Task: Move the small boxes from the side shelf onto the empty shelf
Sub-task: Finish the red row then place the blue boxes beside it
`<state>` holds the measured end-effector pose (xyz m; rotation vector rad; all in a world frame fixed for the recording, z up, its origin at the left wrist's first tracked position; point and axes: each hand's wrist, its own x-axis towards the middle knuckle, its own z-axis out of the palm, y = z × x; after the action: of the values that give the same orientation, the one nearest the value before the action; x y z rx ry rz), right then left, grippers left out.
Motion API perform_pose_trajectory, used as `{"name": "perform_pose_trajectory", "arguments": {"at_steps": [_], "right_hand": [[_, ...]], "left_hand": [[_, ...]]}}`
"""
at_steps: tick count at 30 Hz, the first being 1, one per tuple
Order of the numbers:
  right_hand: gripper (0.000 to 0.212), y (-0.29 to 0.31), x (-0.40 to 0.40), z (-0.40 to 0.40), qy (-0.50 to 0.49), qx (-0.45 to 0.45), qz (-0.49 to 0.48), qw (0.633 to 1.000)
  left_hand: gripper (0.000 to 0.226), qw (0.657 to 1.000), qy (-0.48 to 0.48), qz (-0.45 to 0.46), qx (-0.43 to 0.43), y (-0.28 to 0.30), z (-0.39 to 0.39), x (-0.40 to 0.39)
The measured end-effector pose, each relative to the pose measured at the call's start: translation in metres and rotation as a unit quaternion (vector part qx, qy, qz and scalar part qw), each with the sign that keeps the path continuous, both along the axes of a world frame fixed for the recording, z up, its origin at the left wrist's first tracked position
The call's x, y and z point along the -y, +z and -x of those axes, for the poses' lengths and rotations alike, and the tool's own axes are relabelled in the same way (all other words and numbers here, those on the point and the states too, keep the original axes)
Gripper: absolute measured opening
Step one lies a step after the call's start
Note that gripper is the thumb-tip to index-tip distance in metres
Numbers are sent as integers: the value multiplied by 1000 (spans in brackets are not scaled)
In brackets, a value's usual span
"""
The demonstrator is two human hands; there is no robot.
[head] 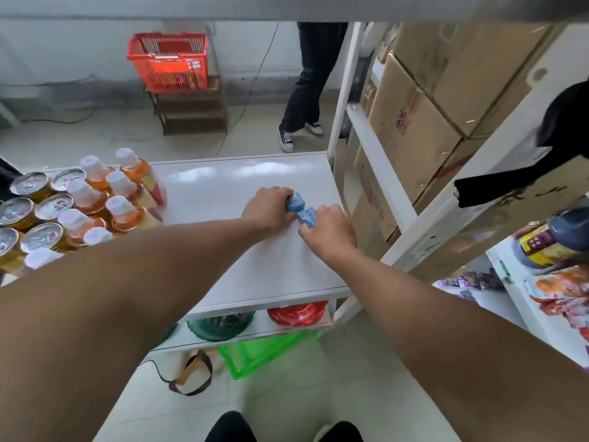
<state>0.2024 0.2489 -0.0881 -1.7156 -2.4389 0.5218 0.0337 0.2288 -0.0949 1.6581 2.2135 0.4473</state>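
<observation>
Head view shows your left hand (267,207) and right hand (328,229) each closed around a small blue box, left box (294,201) and right box (307,215), both down on the white shelf (223,186) near its right edge and touching each other. Your fingers are clenched on them, thumbs hidden. These boxes look light and stiff, likely thin card, so pinch the flat side faces gently; a hard squeeze could dent them. Much of each box is covered by your knuckles, and the print is too small to read. The side shelf they come from cannot be picked out with certainty. Bottles (127,193) and cans (32,199) crowd the shelf's left part.
</observation>
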Motion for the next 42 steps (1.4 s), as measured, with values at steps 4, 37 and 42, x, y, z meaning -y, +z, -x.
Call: {"name": "perform_pose_trajectory", "arguments": {"at_steps": [4,37,42], "right_hand": [[37,4,6,-15,0,-6,17,1000],[26,216,138,-130,89,-16,-3,996],[19,222,179,-146,51,-9,22,998]], "left_hand": [[31,1000,20,-12,22,2,-6,10],[45,999,-7,-25,27,210,-42,214],[42,997,-55,-37,39,208,-48,236]]}}
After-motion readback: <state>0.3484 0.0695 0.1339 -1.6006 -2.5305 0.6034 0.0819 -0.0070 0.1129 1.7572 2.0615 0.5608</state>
